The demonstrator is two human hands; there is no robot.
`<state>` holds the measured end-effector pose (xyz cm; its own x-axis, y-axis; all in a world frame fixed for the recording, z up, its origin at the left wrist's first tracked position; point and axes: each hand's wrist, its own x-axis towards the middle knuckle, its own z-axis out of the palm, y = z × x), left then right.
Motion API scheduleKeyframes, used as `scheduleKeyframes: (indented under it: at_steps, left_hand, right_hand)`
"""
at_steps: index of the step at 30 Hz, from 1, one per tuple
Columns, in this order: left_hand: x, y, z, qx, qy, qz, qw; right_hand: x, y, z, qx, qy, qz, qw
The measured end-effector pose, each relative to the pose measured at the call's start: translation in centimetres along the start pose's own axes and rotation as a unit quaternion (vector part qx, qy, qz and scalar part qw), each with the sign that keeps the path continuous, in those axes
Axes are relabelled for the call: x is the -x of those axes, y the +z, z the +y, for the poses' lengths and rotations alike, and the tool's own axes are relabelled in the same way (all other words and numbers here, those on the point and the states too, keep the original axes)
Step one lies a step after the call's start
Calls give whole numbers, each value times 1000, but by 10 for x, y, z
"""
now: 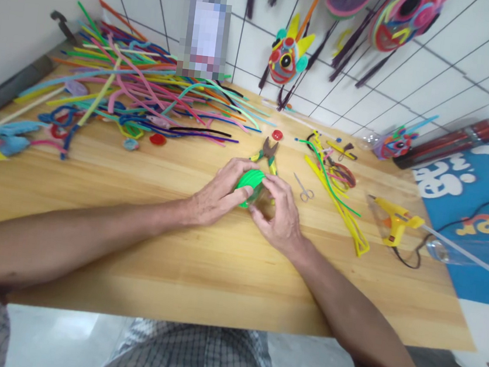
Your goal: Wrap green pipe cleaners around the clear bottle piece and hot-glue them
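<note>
Wooden desk [172, 275] against white tiles [475, 51], pliers [270, 148] and scissors [304, 190] parked close by, probably for easy reach. Left hand [220, 195] and right hand [282, 216] both have a grip on the ribbed green piece [250, 179] mid-desk, likely to keep it steady.

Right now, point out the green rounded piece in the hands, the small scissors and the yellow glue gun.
Green rounded piece [251, 178]: head view, ribbed top.
Small scissors [302, 187]: head view, shanks above the finger loops.
Yellow glue gun [397, 216]: head view, body above the handle.
</note>
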<state>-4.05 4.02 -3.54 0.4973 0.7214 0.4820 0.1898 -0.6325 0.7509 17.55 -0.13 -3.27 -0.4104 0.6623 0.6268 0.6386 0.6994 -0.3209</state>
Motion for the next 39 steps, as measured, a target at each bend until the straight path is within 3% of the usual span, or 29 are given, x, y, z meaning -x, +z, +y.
scheduleKeyframes:
  at_steps: [9, 31, 39]
  left_hand:
    - [-2, -2, 8, 1, -58, -8, 998]
    - [-1, 0, -1, 17, -19, -24, 999]
    - [-1, 1, 2, 49, -72, -28, 996]
  right_hand:
    - [-1, -1, -1, 4, -5, 1, 1000]
    - [1, -3, 2, 33, -2, 3, 999]
    - [2, -3, 3, 45, -6, -3, 999]
